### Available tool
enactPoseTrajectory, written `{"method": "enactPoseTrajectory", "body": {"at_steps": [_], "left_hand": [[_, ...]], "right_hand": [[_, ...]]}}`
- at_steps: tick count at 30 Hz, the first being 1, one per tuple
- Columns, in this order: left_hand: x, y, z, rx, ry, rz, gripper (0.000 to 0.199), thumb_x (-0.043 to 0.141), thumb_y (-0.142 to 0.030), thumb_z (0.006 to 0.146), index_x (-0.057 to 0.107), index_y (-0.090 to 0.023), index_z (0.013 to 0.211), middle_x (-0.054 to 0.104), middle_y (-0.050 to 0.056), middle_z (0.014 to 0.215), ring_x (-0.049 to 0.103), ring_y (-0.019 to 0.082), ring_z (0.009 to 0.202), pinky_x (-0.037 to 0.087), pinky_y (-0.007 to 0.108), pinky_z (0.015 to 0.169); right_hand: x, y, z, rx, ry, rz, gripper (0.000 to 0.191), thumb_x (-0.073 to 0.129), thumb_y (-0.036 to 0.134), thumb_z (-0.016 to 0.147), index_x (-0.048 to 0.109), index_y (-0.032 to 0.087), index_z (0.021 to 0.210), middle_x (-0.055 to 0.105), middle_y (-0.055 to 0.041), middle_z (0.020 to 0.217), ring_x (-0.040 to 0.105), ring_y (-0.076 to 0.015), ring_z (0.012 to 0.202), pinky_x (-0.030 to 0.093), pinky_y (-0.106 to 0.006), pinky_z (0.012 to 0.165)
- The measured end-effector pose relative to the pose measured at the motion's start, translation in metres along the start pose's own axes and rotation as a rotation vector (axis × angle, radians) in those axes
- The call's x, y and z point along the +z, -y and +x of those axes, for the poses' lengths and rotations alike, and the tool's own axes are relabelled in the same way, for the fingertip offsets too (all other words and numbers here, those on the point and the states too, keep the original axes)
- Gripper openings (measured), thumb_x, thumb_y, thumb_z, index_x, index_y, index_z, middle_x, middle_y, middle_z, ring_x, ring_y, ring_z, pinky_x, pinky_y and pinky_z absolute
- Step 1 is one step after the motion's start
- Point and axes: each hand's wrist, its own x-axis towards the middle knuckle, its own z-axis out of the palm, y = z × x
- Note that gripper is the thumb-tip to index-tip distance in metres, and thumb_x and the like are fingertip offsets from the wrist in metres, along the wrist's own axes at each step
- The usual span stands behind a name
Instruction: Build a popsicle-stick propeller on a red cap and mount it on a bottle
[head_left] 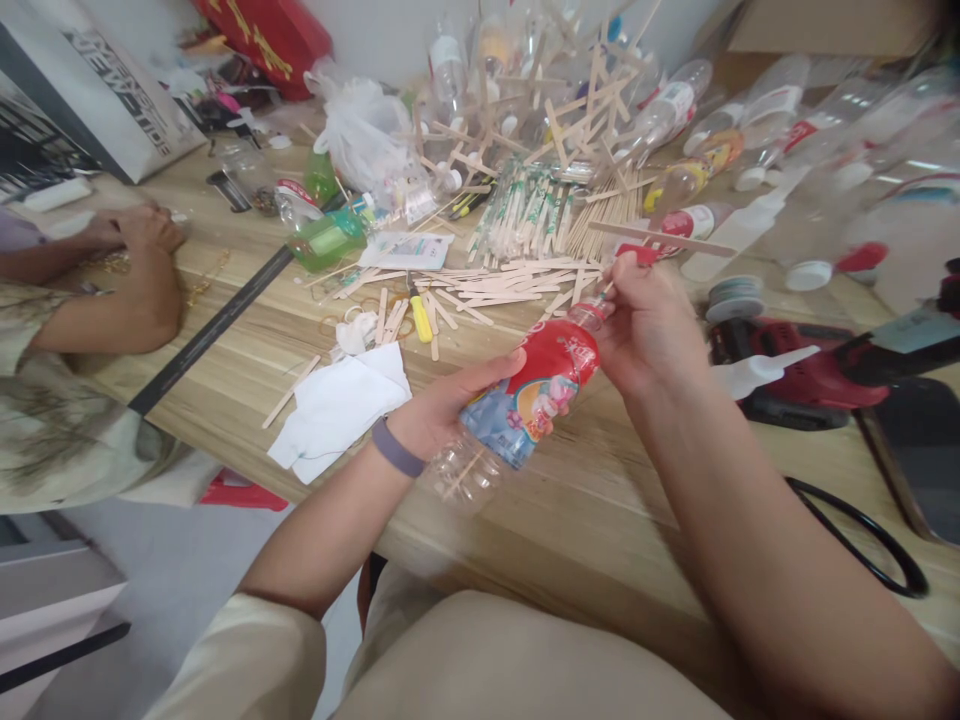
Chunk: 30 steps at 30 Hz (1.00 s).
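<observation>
Clear plastic with a red and blue label, the bottle lies tilted in the air just above the near edge of the wooden table, its neck pointing up and away. The left hand is wrapped around the lower half of the bottle from below, thumb laid over the label. The right hand is closed at the neck, fingers pinched around the mouth and what looks like a thin wooden stick there; a stick also seems to lie inside the clear base, though blur makes that uncertain. The step in hand appears to be feeding a stick through the mouth. The next move calls for a steady left grip and a fine, straight push from the right fingers, since the opening is narrow. Beyond lie a scatter of loose sticks, a yellow knife and more empty bottles. Another person's hands rest at the far left.
</observation>
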Motion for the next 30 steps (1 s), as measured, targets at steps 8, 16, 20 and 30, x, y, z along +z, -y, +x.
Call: {"method": "enactPoseTrajectory", "body": {"at_steps": [8,16,20,30], "left_hand": [[-0.005,0.003,0.004,0.066,-0.036,0.076,0.058,0.084,-0.056,0.058,0.071,-0.013,0.095,0.076,0.008,0.081,0.068,0.018,0.064,0.053,0.026,0.063],[0.001,0.004,-0.004,0.082,-0.117,0.116,0.056,0.082,-0.059,0.058,0.073,-0.014,0.09,0.073,0.006,0.073,0.068,0.019,0.067,0.052,0.026,0.063],[0.004,0.004,-0.006,0.103,-0.096,0.146,0.048,0.08,-0.059,0.061,0.074,-0.016,0.082,0.072,0.005,0.071,0.068,0.018,0.066,0.053,0.025,0.061],[0.006,0.006,-0.007,0.133,-0.067,0.206,0.051,0.079,-0.057,0.065,0.072,-0.014,0.092,0.072,0.006,0.078,0.065,0.017,0.065,0.051,0.027,0.065]], "right_hand": [[0.009,0.004,-0.025,0.116,0.032,-0.181,0.022,0.073,0.037,0.076,0.06,0.022,0.068,0.057,0.0054,0.067,0.05,-0.0094,0.057,0.039,-0.025,0.057],[-0.002,0.008,-0.036,0.057,0.033,-0.283,0.03,0.072,0.051,0.07,0.074,0.023,0.082,0.072,-0.0025,0.089,0.061,-0.02,0.088,0.04,-0.033,0.079],[-0.002,0.01,-0.036,0.05,-0.017,-0.206,0.029,0.077,0.048,0.065,0.076,0.025,0.083,0.075,-0.0024,0.093,0.061,-0.0201,0.092,0.04,-0.032,0.081],[0.003,0.011,-0.038,0.089,0.015,-0.184,0.023,0.079,0.043,0.063,0.076,0.022,0.071,0.071,-0.0011,0.075,0.057,-0.016,0.073,0.041,-0.029,0.073]]}}
